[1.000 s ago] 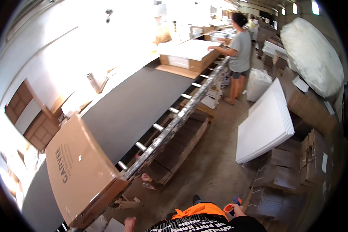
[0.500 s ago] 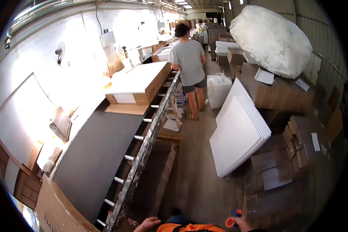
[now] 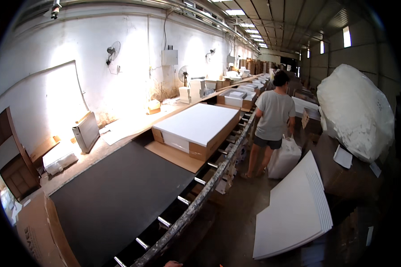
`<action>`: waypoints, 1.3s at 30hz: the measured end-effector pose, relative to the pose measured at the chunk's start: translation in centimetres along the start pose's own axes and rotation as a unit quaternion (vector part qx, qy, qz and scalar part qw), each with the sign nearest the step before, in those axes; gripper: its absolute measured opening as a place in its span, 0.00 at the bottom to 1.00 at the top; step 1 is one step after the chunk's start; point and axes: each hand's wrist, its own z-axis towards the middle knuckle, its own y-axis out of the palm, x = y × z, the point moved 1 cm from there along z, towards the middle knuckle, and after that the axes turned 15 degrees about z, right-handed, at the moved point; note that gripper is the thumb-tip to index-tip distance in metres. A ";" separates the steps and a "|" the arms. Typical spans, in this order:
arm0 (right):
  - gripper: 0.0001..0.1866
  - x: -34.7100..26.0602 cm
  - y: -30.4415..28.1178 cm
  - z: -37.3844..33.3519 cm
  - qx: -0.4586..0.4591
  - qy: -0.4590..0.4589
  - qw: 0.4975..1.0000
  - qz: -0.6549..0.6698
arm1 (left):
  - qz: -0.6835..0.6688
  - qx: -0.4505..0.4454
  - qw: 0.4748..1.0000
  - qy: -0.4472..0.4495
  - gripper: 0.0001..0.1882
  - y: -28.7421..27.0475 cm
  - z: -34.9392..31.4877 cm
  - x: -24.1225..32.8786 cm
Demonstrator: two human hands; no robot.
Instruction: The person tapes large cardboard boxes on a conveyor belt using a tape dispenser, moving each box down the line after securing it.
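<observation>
Only a sliver of one hand (image 3: 173,264) pokes in at the bottom edge, so I can't tell which one it is or whether it's open or closed. Nearest thing is the brown cardboard carton (image 3: 42,231) at lower left on the dark conveyor belt (image 3: 120,196). I'd square it against the roller rail (image 3: 196,202) before pushing. Further up sits an open flat carton with white foam (image 3: 196,127); white foam sheets (image 3: 298,213) lean on the right, under a big white wrapped bundle (image 3: 354,109).
</observation>
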 end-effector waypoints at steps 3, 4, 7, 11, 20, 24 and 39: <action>0.36 -4.5 0.2 2.7 0.001 -0.033 0.999 -0.014 | 0.025 0.017 0.999 0.044 0.16 -1.5 -0.6 6.4; 0.37 -5.8 0.0 3.8 -0.001 -0.043 0.999 -0.023 | 0.011 0.029 0.998 0.054 0.16 -1.3 -1.1 6.9; 0.39 -9.3 0.5 7.5 -0.016 -0.067 0.997 -0.047 | 0.000 0.091 0.996 0.011 0.16 -2.0 -1.9 5.9; 0.42 -13.7 1.7 12.0 -0.026 -0.114 0.992 -0.046 | 0.089 0.104 0.989 0.055 0.21 -7.4 -14.6 16.7; 0.28 -30.4 16.9 -3.6 -0.399 -0.068 0.893 0.197 | 0.015 0.100 0.930 0.353 0.28 -3.5 -13.9 27.9; 0.25 -29.6 19.3 -6.5 -0.422 -0.060 0.869 0.252 | 0.196 0.204 0.859 0.426 0.29 -1.1 -11.4 31.5; 0.49 -27.6 10.0 -2.4 -0.319 -0.061 0.909 0.262 | 0.247 -0.006 0.895 0.371 0.13 2.2 -8.1 32.6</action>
